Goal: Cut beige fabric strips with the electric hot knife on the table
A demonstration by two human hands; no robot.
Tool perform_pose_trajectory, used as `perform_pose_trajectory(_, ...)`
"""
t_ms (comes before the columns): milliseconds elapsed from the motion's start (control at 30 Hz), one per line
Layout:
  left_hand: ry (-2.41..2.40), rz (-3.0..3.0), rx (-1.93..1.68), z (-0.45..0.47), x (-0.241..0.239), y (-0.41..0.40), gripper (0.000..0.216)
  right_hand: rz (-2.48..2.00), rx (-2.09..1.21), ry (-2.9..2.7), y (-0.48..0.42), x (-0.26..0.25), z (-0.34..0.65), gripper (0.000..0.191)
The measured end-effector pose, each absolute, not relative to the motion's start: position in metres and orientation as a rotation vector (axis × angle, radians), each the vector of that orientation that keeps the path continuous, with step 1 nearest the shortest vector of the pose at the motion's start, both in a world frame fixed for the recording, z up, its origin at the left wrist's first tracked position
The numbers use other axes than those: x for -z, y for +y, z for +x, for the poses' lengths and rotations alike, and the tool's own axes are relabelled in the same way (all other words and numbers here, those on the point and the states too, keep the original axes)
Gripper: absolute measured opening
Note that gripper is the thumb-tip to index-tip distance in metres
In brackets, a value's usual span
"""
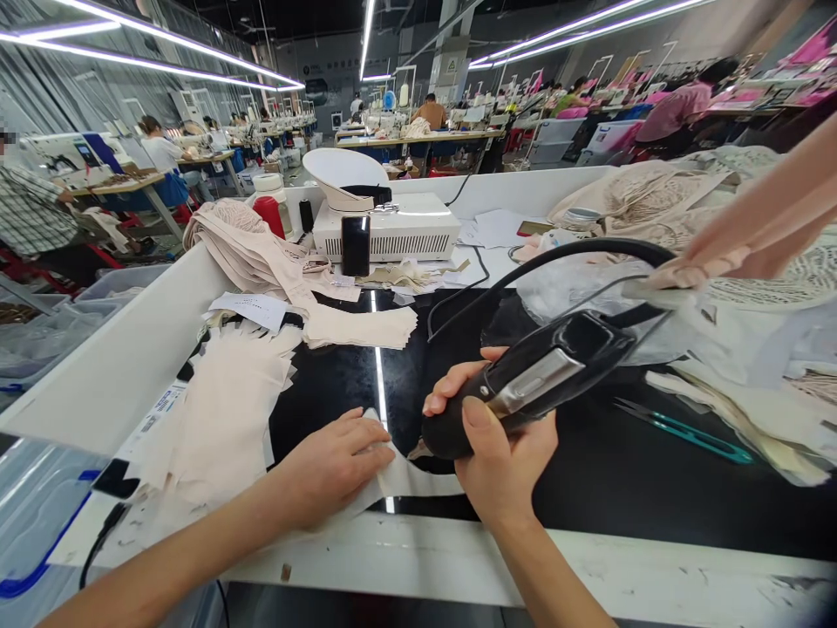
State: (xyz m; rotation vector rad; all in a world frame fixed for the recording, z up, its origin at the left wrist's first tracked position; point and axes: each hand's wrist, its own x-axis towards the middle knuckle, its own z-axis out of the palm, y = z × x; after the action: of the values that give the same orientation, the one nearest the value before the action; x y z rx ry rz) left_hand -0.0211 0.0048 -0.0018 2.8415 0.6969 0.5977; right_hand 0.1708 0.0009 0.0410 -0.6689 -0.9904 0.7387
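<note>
My right hand [506,445] is wrapped round the rounded handle of a black corded hand tool [542,375] with a silver panel. Its front end is low over a pale fabric piece [418,480] on the black work surface [353,375]; I cannot tell whether they touch. My left hand [343,462] presses down on the same fabric with its fingers together, and a tip of cloth shows past them. From the upper right, another person's hand [693,266] reaches in by the tool's cable [588,249]; what it holds is unclear.
Stacked pale cut pieces [222,401] lie left, with lace-like cloth [228,227] behind. A white box machine [398,222] stands at the back, a phone [356,246] leaning before it. Teal-handled tweezers [686,432] and a plastic bag [588,288] lie right. A white side panel [144,349] borders the table.
</note>
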Motion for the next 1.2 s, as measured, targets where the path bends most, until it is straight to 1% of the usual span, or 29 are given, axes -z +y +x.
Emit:
perform_pose_trajectory(100,0.666,2.804,-0.636,-0.009,0.000,0.000,0.022,-0.681,-0.730,-0.985,-0.002,-0.042,0.176,0.035)
perform_pose_trajectory(367,0.735,2.772,-0.566,0.004,0.009,-0.012,0.020,-0.701,-0.692,-1.031,-0.020,-0.037,0.191,0.034)
perform_pose_trajectory(733,0.694,2.683,-0.628,-0.006,0.009,-0.015,0.023,-0.711,-0.700,-1.017,-0.020,-0.037,0.191,0.036)
perform_pose_trajectory(1200,0.721,2.660,-0.565,-0.007,0.012,-0.017,0.027,-0.716,-0.746,-1.002,-0.012,-0.036,0.178,0.033)
